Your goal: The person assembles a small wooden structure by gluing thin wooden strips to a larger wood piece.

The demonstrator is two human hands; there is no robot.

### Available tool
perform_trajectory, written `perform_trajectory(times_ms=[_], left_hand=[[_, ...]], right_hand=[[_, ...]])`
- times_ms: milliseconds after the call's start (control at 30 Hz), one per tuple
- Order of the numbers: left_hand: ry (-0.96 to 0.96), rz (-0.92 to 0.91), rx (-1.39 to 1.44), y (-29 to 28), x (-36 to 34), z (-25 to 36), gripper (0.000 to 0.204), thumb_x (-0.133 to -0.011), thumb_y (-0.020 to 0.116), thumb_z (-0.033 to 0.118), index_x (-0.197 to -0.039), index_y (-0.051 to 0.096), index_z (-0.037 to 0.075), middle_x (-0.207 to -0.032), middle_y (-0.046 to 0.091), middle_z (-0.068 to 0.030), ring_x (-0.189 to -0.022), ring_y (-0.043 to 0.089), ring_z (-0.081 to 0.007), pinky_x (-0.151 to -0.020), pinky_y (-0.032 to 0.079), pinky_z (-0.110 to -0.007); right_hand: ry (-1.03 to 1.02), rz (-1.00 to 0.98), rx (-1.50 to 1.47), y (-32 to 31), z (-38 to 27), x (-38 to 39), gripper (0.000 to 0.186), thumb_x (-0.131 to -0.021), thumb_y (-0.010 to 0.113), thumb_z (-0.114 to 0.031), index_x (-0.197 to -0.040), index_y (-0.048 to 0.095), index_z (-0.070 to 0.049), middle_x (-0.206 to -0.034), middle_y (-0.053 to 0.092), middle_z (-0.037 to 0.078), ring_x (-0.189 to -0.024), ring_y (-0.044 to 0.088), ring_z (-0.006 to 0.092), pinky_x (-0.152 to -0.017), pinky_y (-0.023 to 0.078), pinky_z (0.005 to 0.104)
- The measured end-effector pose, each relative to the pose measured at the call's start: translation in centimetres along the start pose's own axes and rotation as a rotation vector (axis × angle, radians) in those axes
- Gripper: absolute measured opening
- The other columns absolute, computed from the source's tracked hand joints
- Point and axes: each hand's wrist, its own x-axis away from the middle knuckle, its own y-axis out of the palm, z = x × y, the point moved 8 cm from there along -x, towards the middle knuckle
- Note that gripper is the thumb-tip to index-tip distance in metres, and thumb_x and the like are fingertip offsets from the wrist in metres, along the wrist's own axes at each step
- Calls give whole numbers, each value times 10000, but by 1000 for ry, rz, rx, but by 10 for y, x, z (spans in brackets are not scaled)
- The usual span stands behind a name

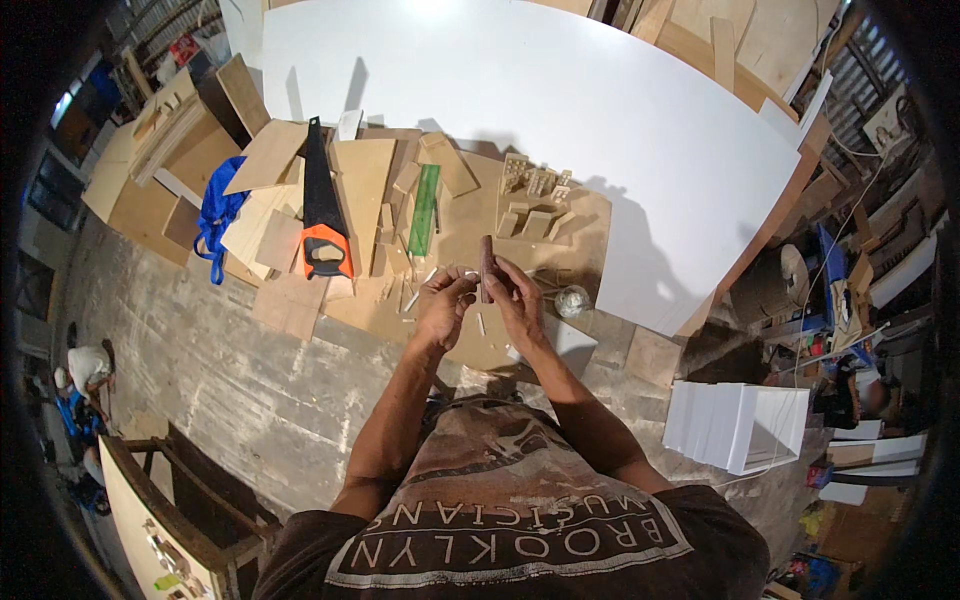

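We find the dark brown bar [487, 268] above the near part of the tan surface [590, 215], in front of the wearer's torso, its long side pointing away from the body. The right hand [515, 300] holds it, fingers bent and laid along its right side. Just beside it, the left hand [441, 307] is closed to a narrow pinch, thumb and forefinger meeting on a small pale piece [471, 275] — largely hidden by the fingers, so we cannot tell its full shape. Whether this piece touches the bar we likewise cannot tell.

We note the pose of the arms: both forearms are bare and slant inward from elbows set apart, bringing the two hands close together, the left wrist bent slightly toward the bar.

Beyond the hands we see a green strip [424, 210] and, to the right of it, small wooden blocks [535, 185]; a clear round container [572, 300] stands near the right hand. Farther left lies a handsaw [324, 200] — dark blade, orange handle — on wooden boards. A large white panel [450, 70] spans the far side.
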Motion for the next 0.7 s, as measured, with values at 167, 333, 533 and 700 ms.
perform_trajectory(times_ms=[167, 333, 533, 700], left_hand=[[22, 35, -15, 1, 2, -4, 63, -902, 645, -3, -955, 679, -3, -800, 632, -6, -683, 529, -83, -622, 419, -214], [20, 118, -8, 1, -1, -6, 85, -896, 666, 5, -975, 692, -13, -788, 630, -7, -663, 507, -82, -610, 410, -217], [-35, 125, 61, 1, -4, -10, 126, -894, 677, 21, -1013, 677, -22, -835, 645, -18, -668, 528, -91, -618, 423, -222], [-75, 82, 129, 1, -8, -10, 66, -909, 648, 37, -962, 675, 10, -826, 647, -22, -679, 526, -90, -624, 412, -217]], right_hand=[[1, -3, -14, -3, 14, -6, 459, -974, 619, -277, -1334, 552, 0, -879, 593, 32, -763, 529, 92, -650, 449, 254], [-24, 28, -1, -4, 20, -5, 491, -962, 656, -265, -1347, 539, 15, -942, 621, 57, -784, 570, 104, -647, 482, 277], [35, 32, 33, -11, 27, -7, 459, -976, 631, -247, -1339, 547, 21, -1078, 621, 82, -816, 590, 116, -665, 495, 265], [-34, 30, 103, -7, 24, 12, 439, -977, 624, -229, -1330, 557, 24, -1046, 627, 62, -799, 566, 93, -661, 471, 241]])
